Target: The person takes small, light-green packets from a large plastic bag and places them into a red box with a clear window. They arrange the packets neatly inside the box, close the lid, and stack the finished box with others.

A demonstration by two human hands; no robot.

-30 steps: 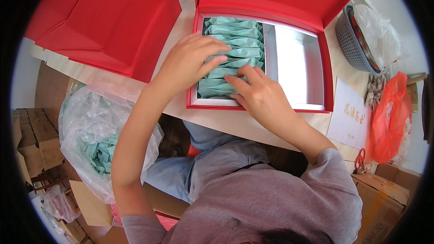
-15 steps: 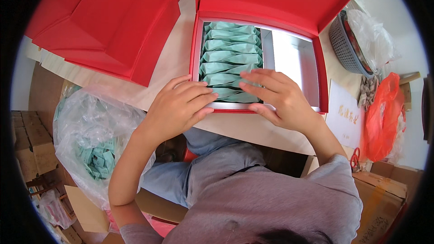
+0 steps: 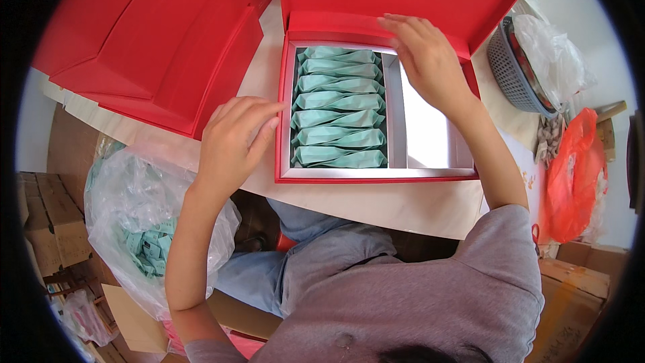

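Observation:
A red gift box (image 3: 376,179) lies with its lid (image 3: 403,7) raised at the far side. Several pale green packets (image 3: 339,102) stand in a row in its left compartment. The right compartment (image 3: 426,124) shows a bright white bottom. My left hand (image 3: 235,134) is at the box's left wall, fingers stretched and thumb apart; whether the fingertips touch it I cannot tell. Over the far edge of the right compartment hovers my right hand (image 3: 430,60), open, its fingers pointing toward the raised lid. Neither hand holds anything.
Large red boxes (image 3: 154,47) stand left on the pale table (image 3: 376,202). A clear bag (image 3: 154,188) of green packets (image 3: 148,245) sits low left. To the right are a grey basket (image 3: 514,67), a clear plastic bag (image 3: 551,54) and a red plastic bag (image 3: 574,175).
My right hand has left the near packets and moved to the box's far side. My left hand has drawn back left. The near packets now lie uncovered, and the row looks more even.

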